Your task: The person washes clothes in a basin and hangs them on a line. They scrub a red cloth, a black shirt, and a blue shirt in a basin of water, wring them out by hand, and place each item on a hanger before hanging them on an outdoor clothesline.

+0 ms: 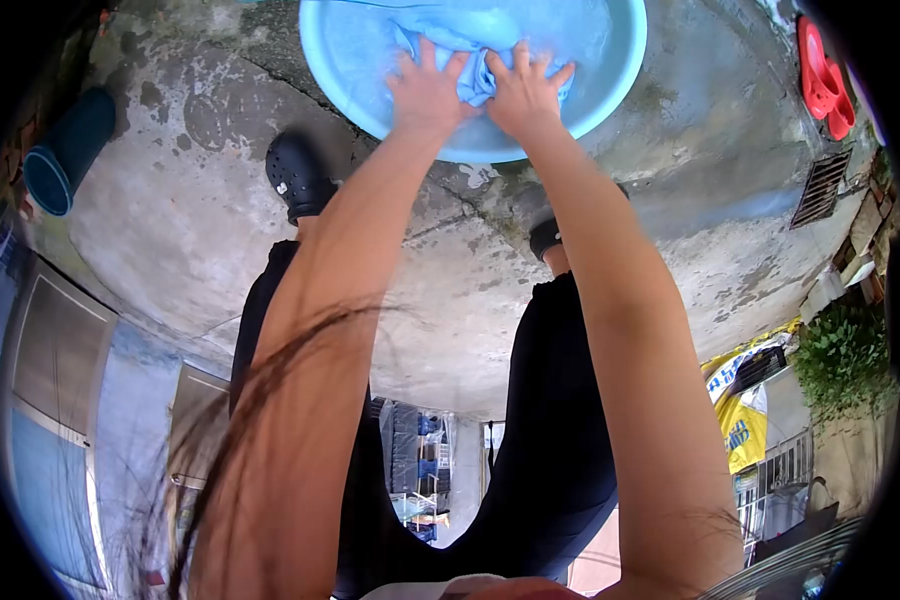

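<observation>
A large light-blue basin (319,70) of water stands on the concrete at the top of the view. Light-blue cloth (470,30) lies wet in it, bunched between and beyond my hands. On the left part of the cloth rests my left hand (430,92), its fingers spread. My right hand (525,92) is beside it with fingers apart, pressing on the cloth's right part. The two hands are close together, palms down. Neither hand is closed round the cloth. The fingertips are partly in the water.
Dark clogs (298,172) are on my feet, near the basin. A dark teal bucket (68,150) lies at the left. Red clogs (820,80) and a floor drain (821,188) are at the right, with a green plant (842,360) lower down.
</observation>
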